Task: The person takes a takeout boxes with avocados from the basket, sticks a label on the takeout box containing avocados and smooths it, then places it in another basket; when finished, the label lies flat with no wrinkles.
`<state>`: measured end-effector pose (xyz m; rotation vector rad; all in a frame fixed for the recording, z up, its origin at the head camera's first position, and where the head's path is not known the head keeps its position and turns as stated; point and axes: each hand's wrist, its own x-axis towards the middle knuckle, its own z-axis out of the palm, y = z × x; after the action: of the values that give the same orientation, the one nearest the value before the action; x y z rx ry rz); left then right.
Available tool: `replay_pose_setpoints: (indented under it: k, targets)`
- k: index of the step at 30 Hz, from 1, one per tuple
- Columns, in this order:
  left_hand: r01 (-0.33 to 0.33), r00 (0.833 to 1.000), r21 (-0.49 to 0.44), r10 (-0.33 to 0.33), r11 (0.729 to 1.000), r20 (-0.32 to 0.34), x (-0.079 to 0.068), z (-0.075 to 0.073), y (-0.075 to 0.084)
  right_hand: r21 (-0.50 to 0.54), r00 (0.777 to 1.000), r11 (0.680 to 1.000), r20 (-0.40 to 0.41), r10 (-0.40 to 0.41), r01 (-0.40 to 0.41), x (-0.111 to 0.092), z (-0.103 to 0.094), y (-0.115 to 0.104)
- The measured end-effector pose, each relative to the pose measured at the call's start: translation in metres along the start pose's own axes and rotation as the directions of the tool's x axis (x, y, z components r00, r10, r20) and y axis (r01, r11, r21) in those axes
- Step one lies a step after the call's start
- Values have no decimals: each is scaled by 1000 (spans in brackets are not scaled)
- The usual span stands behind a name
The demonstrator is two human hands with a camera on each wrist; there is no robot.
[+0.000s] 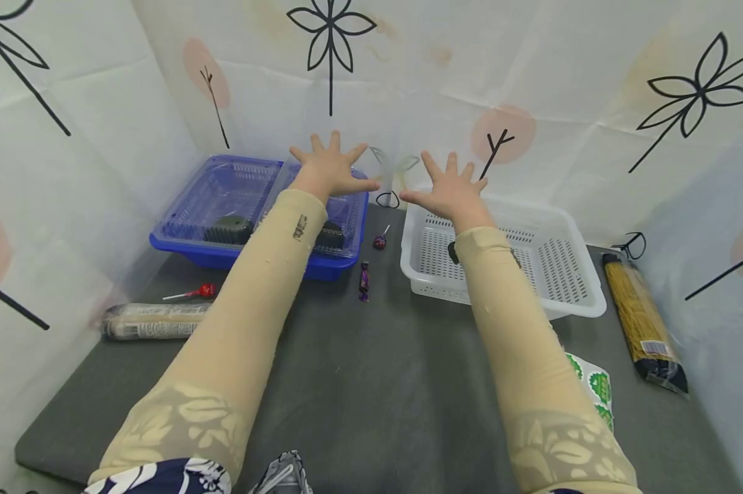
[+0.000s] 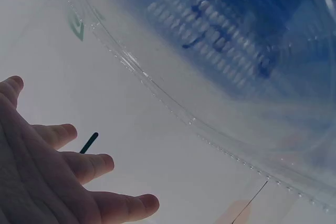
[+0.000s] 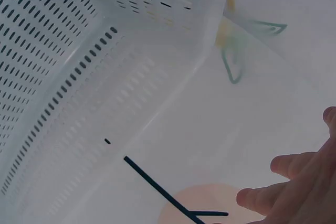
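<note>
Both hands reach forward with fingers spread, holding nothing. The left hand [image 1: 331, 168] is raised over the back right part of a blue basket [image 1: 182, 245], which holds clear plastic containers [image 1: 223, 185] and dark items [image 1: 230, 230]. In the left wrist view its fingers [image 2: 126, 206] appear below a clear plastic edge [image 2: 173, 114]. The right hand [image 1: 451, 192] is at the back left of a white perforated basket [image 1: 578, 309]. Its spread fingers [image 3: 262, 199] also show in the right wrist view, apart from the basket wall. A dark thing [image 1: 453, 252] inside that basket is partly hidden by the right forearm.
Between the baskets lie a lollipop [image 1: 380, 241] and a purple-wrapped candy [image 1: 363, 281]. At left are a red lollipop [image 1: 207, 290] and a clear-wrapped pack [image 1: 155, 321]. A spaghetti pack [image 1: 645, 322] lies far right; a green-white sheet [image 1: 599, 384] sits by the right forearm. Patterned fabric [image 1: 408, 68] encloses the table.
</note>
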<state>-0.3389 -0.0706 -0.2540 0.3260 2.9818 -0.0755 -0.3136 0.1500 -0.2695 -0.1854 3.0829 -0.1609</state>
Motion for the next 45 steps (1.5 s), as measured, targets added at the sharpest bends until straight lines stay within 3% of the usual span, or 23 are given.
replay_pose_setpoints:
  k: [11, 16, 19, 21, 25, 28, 30, 32, 34, 38, 39, 41, 45]
  targets:
    - [-2, 999, -172, -5, 985, -40, -12, -9, -13, 98, 1000, 995, -14, -28, 29, -1, 5, -15]
    - [-27, 994, -313, -7, 949, -105, -19, -15, -20, 231, 998, 971, -29, -50, 56, -5, 4, -24]
    - [-41, 992, -411, -14, 911, -129, -25, -19, -25, 351, 996, 933, -51, -69, 82, -10, 4, -32]
    - [-55, 989, -476, -19, 878, -150, -31, -21, -27, 444, 995, 891, -69, -75, 98, -12, 5, -39]
    - [-100, 979, -602, -30, 792, -202, -45, -26, -32, 636, 990, 761, -120, -68, 129, -20, 8, -54]
    - [-148, 964, -697, -55, 702, -260, -60, -27, -37, 746, 989, 651, -141, -54, 142, -30, 10, -65]
    - [-188, 951, -758, -77, 624, -299, -72, -26, -42, 803, 989, 579, -141, -44, 140, -37, 13, -72]
    - [-217, 941, -806, -103, 551, -324, -87, -22, -47, 852, 991, 509, -129, -30, 126, -45, 17, -78]
    - [-240, 929, -834, -130, 496, -345, -103, -15, -52, 899, 993, 422, -117, -20, 114, -52, 21, -84]
    - [-291, 904, -858, -171, 423, -391, -137, 7, -59, 957, 996, 275, -94, -9, 92, -64, 31, -93]
    - [-309, 895, -860, -181, 406, -408, -144, 13, -60, 964, 996, 249, -92, -11, 92, -66, 34, -95]
    - [-332, 883, -867, -200, 372, -424, -157, 25, -61, 970, 996, 228, -89, -12, 89, -70, 40, -98]
    - [-346, 869, -882, -244, 320, -430, -174, 48, -62, 974, 995, 205, -96, -13, 96, -78, 52, -101]
